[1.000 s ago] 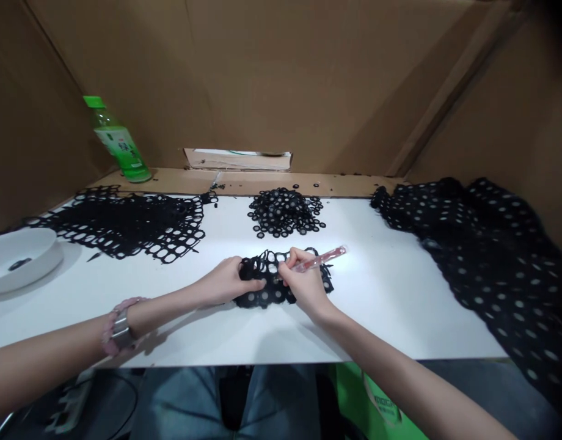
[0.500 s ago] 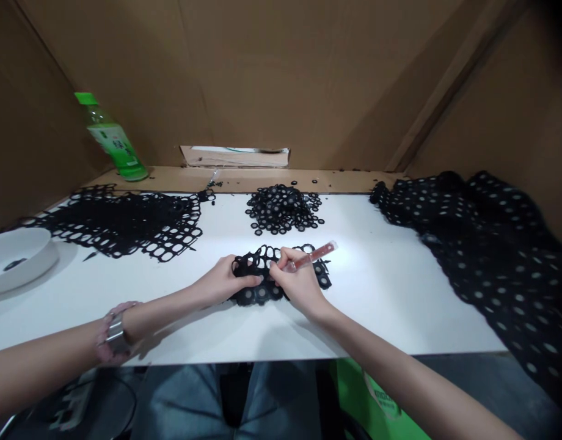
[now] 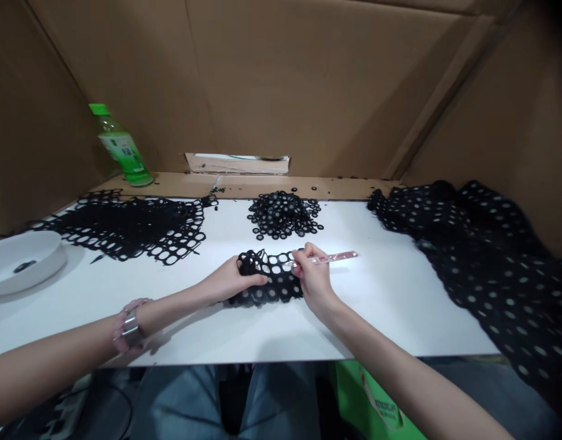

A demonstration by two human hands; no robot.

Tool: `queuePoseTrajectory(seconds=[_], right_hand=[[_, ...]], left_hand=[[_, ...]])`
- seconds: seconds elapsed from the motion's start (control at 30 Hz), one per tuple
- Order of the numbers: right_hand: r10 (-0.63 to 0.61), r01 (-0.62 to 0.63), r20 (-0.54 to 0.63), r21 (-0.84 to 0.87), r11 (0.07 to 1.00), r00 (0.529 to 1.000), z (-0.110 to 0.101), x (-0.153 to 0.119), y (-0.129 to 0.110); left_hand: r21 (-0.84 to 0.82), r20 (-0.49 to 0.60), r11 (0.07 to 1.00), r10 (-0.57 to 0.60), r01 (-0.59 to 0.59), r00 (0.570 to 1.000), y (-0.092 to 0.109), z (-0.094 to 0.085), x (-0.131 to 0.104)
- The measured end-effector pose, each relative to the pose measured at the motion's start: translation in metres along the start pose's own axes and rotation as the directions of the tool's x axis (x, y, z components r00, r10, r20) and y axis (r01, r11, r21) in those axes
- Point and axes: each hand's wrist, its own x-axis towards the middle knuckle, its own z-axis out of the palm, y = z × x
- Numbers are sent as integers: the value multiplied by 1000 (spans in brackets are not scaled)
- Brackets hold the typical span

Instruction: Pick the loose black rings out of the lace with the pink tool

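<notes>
My left hand (image 3: 233, 280) is closed on the left end of a small piece of black fabric (image 3: 285, 288), its thumb lying on top. The piece has open holes along its far side and pale dots in the rows nearer me. My right hand (image 3: 315, 282) pinches a slim pen-like tool with a clear and reddish handle (image 3: 343, 256). The handle points out to the right, and the tool's near end is at the open holes. What kind of tip it has is too small to make out. Behind the fabric lies a heap of small black rings (image 3: 284, 215).
Black netting (image 3: 129, 223) is piled at the left, beside a white bowl (image 3: 56, 256) with a dark bit inside. A green-capped bottle (image 3: 127, 160) stands at the back left. Black dotted fabric (image 3: 473, 269) drapes over the white table's (image 3: 391, 324) right front edge. Cardboard walls surround the table.
My right hand has shifted right along the fabric, and the tool's handle now lies flatter. More of the open holes show between my hands. My left hand keeps its grip.
</notes>
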Motion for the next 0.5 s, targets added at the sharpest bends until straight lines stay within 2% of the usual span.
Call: queuePoseTrajectory(seconds=[0.1,0.23,0.33,0.5], right_hand=[[-17,18,15,-38,999,1000,-3,0,1],[-103,144,153,-286,947,983,-2,-4,1],[-144,219,204,-412,885,968,-1,-6,0],[-119,176,181,-343,923,976,-2,-4,2]], left_hand=[[95,18,995,35,-36,999,0,-1,4],[118,-21,992,53,-50,998,-2,2,6],[101,-35,994,49,-45,998,-5,5,7],[97,-54,994,49,-44,997,-8,5,8]])
